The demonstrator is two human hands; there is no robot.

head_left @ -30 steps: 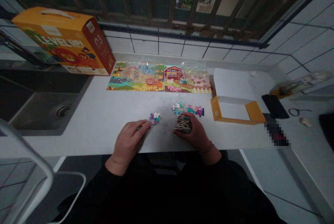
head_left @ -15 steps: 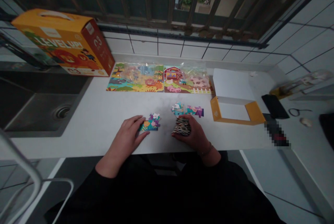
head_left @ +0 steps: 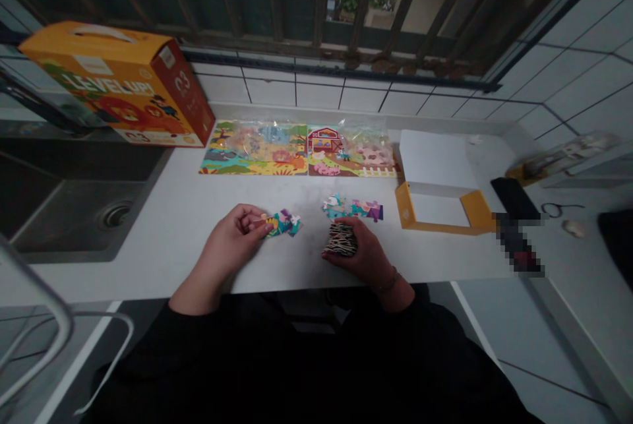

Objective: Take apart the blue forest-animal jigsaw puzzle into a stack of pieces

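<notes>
My left hand (head_left: 238, 234) pinches the left end of a small cluster of colourful puzzle pieces (head_left: 283, 223), teal, yellow and purple. The cluster is tilted, and I cannot tell how many pieces it has. My right hand (head_left: 363, 250) is wrapped around a thick stack of puzzle pieces (head_left: 342, 239), their pale edges facing left. Just beyond that stack, more puzzle pieces (head_left: 354, 208) in teal, pink and purple lie in a row on the white counter (head_left: 291, 270).
Two picture boards, a savanna scene (head_left: 232, 164) and a farm scene (head_left: 336, 163), lie at the back under clear plastic bags. An orange carton (head_left: 182, 97) stands by the sink (head_left: 84, 213) at left. An open yellow box (head_left: 406, 208) and a dark flat object (head_left: 515, 198) are at right.
My left hand has closed on the puzzle cluster, which was lying flat, and tilted it slightly away. The right hand still holds the stack. The whole view has shifted a little.
</notes>
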